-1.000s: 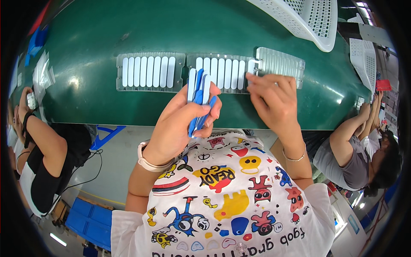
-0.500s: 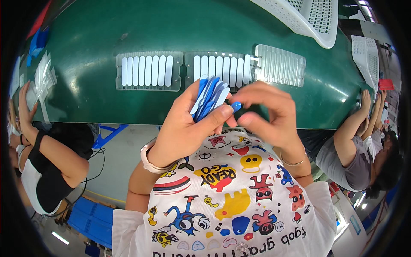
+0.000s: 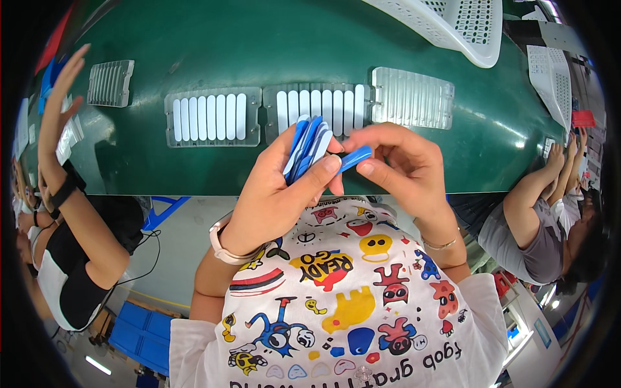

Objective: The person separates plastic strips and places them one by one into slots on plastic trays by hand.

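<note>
Two bare hands in work: left hand (image 3: pixel 272 184) has its grip closed around a fanned bundle (image 3: pixel 307 145) of blue and white strips, held just on the near side of the middle tray (image 3: pixel 272 111). One blue strip (image 3: pixel 356 158) juts right from the bundle, toward right hand (image 3: pixel 411 165); thumb and forefinger curl narrowly about its end, cannot tell if pinching. Middle tray and left tray (image 3: pixel 253 123) hold upright rows of white strips (image 3: pixel 211 118). Clear right tray (image 3: pixel 413 97) beside them, green bench (image 3: pixel 259 52) below, white basket (image 3: pixel 446 29) at far edge.
</note>
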{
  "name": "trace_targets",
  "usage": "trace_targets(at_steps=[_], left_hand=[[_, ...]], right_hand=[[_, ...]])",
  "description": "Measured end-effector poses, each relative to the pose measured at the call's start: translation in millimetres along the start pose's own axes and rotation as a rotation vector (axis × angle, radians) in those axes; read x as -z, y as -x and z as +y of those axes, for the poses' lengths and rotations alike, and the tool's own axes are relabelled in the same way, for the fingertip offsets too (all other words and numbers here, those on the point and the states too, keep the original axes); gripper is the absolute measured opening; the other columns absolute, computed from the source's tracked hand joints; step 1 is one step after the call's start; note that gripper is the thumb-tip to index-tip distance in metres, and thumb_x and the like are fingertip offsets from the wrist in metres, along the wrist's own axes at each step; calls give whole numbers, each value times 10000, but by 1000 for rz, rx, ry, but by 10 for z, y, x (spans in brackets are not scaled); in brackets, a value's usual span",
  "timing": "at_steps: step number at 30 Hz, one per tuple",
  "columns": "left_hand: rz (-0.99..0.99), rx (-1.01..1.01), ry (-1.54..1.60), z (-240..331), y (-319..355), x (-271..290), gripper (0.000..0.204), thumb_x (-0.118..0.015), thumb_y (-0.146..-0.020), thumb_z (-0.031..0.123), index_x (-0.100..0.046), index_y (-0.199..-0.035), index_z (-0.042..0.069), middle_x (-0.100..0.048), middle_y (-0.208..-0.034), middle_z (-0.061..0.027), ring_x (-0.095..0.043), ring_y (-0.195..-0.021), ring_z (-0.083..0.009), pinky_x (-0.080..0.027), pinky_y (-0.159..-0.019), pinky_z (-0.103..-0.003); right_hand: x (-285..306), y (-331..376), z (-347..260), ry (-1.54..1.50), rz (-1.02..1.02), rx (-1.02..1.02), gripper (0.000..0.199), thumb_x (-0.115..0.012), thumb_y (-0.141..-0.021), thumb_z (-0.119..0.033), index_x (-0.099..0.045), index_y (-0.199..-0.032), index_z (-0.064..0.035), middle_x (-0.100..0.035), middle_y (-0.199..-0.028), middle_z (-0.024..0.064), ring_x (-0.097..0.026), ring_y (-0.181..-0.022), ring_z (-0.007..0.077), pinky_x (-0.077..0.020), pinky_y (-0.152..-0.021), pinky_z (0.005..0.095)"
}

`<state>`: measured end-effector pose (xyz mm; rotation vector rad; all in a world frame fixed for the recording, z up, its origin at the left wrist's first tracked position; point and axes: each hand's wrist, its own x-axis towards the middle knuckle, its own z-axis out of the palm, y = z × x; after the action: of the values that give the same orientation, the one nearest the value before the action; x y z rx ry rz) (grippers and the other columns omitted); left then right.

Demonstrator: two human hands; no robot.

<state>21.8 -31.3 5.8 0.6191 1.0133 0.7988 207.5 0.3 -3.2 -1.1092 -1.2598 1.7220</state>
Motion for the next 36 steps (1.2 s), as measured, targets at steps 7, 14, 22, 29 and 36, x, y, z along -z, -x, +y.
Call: trace_targets(at_steps=[7, 14, 22, 29, 36], left_hand=[[-64, 118, 264, 41, -94, -52, 319, -402, -918, 197, -455, -1125, -40, -540, -785, -120, -386, -550, -76, -303, -456, -219], [-151, 194, 383, 54, -133, -52, 326, -406, -901, 166, -461, -1139, -49, -535, -780, -111, -378, -552, -80, -307, -455, -231], [5, 100, 96, 65, -138, -114, 247, -540, -900, 121, -487, -1114, 8, -531, -775, -38, -426, -602, -44, -358, -510, -203], [-15, 6, -81, 69, -223, -171, 231, -580, -890, 141, -512, -1067, 9, -580, -823, -25, -524, -707, -46, -446, -633, -199], [39, -2, -161, 69, -250, -231, 240, -605, -870, 110, -509, -1057, -7, -601, -831, -40, -573, -753, -69, -467, -678, -215]], right_hand=[[484, -308, -180, 469, 185, -21, 107, -640, -833, -87, -648, -853, 18, -636, -760, 12, -531, -746, 42, -421, -601, 197], [636, -620, -251, 948, 26, 102, 144, -689, -761, -112, -651, -864, -18, -592, -693, 28, -488, -622, 99, -422, -569, 248], [511, -477, -230, 659, 74, 92, 146, -716, -746, -141, -663, -842, -45, -594, -762, 4, -464, -635, 91, -381, -567, 234], [409, -200, -202, 212, -139, -33, 121, -651, -826, -73, -676, -934, -24, -619, -810, 7, -483, -623, 33, -370, -546, 182], [430, -133, -175, -39, -136, -95, 200, -625, -828, 1, -642, -1028, 4, -641, -887, 47, -582, -777, 69, -464, -675, 197]])
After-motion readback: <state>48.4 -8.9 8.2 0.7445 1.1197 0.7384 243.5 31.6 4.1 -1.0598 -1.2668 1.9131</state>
